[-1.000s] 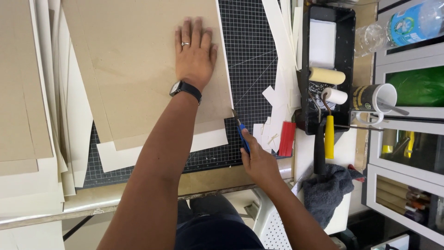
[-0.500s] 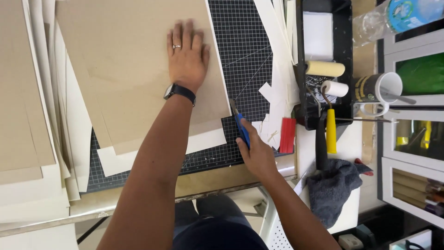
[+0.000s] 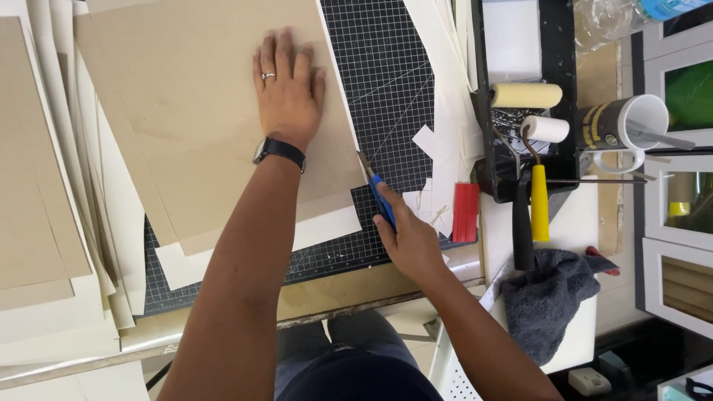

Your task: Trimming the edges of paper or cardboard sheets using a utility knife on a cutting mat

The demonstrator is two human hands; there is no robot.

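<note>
Hands: left hand (image 3: pixel 286 93) flat on brown cardboard sheet (image 3: pixel 200 111), right hand (image 3: pixel 410 245) around blue knife (image 3: pixel 380 199)

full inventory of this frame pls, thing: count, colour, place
brown board: 1, tan, on mat under left hand
cutting mat: 1, black gridded, bench centre
utility knife: 1, blue, at board's right edge
paint rollers: 2, cream and white, in black tray
red block: 1, red, right of mat
mug: 1, white inside, far right
cloth: 1, grey, lower right
left hand: flat on board, wristwatch
right hand: gripping knife
</note>
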